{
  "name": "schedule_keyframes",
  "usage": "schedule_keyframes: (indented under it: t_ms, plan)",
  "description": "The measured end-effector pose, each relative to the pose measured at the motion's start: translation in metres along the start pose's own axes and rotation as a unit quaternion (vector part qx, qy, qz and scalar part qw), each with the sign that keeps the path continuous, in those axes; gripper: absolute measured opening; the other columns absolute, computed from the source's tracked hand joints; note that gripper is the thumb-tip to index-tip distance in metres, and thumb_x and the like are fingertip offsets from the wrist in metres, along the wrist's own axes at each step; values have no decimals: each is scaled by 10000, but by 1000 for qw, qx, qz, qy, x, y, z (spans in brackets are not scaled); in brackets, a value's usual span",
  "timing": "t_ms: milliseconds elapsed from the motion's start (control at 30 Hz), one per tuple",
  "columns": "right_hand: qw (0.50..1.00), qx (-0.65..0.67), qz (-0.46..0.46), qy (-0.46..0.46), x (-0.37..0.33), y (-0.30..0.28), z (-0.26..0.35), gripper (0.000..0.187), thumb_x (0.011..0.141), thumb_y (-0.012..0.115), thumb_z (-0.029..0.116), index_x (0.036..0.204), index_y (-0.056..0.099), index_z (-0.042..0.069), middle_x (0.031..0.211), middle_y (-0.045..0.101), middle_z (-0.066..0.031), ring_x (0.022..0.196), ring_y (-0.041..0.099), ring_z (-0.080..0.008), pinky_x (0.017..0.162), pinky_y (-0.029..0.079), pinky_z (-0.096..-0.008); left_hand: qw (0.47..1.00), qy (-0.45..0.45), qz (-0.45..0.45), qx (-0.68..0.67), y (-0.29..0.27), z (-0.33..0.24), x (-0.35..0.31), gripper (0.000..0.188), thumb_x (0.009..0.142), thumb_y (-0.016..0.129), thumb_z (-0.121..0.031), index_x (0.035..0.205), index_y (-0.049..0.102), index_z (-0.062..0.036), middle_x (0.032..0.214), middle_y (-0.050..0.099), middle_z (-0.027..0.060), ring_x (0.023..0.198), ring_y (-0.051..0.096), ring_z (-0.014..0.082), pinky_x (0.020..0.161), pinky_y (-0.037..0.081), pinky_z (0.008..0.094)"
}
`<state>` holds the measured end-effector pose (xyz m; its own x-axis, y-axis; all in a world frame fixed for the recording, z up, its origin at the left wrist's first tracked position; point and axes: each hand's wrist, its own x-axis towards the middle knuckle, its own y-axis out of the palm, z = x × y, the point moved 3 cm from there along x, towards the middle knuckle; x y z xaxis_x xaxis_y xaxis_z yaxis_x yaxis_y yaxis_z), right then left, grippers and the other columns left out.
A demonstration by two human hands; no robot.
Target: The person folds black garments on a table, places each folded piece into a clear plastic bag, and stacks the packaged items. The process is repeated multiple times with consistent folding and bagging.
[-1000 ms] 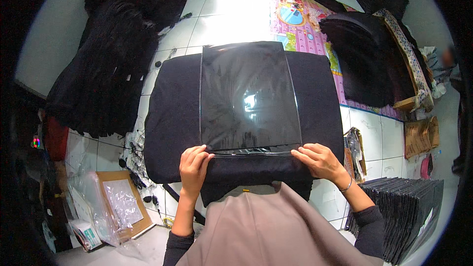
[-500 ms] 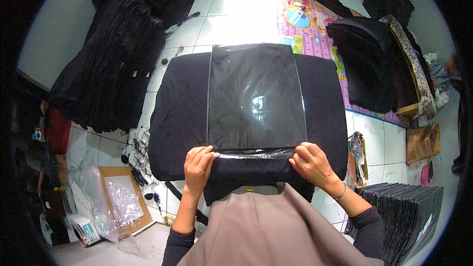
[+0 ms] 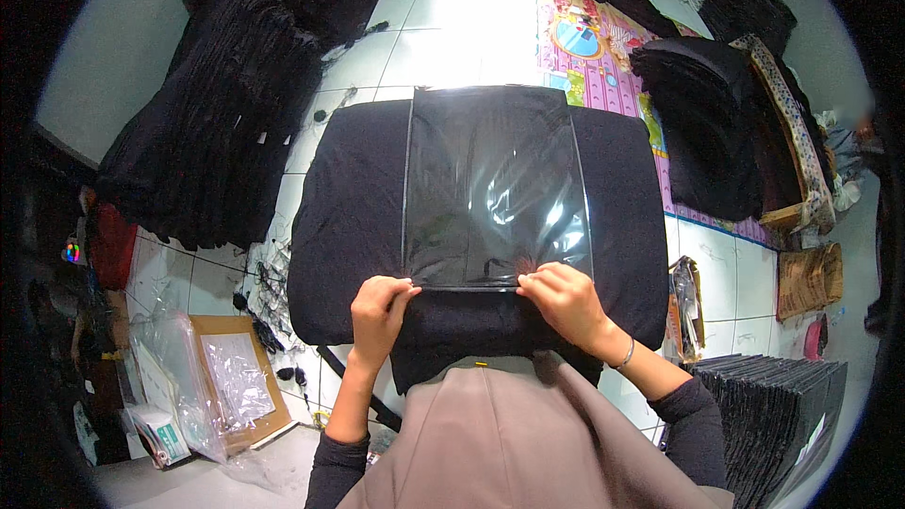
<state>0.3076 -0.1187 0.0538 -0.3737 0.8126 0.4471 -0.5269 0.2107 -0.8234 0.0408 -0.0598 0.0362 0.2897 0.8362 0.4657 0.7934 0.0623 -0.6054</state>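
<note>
Across the black cloth-covered table [image 3: 349,226] lies a clear plastic bag [image 3: 495,188] holding a folded black garment, flat and square in the middle. Its near edge is pinched at both corners: the left hand [image 3: 377,311] closes thumb and fingers on the left corner, the right hand [image 3: 566,302] likewise on the right. Judging by this, the garment is already inside and sealing the flap remains. Finished dark packs [image 3: 773,415] stack at right, black garments [image 3: 217,132] heap at left
</note>
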Motion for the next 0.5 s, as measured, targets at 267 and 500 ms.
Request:
schedule_keyframes:
  t_ms: [267, 500]
  plan:
    - [975, 54, 116, 180, 5, -11, -17, 256, 777, 754, 262, 793, 613, 50, 785, 607, -91, 791, 619, -284, 659, 493, -404, 965, -247, 15, -85, 9, 11, 15, 117, 792, 777, -86, 784, 706, 7, 688, 670, 35, 630, 594, 81, 601, 457, 228]
    - [898, 185, -38, 396, -48, -44, -46, 156, 777, 765, 106, 735, 668, -8, 690, 652, -90, 564, 585, -148, 548, 468, -302, 977, -203, -58, -27, 12, 1, 5, 112, 760, 794, -75, 831, 721, -27, 769, 687, 71, 688, 634, 159, 646, 482, 279]
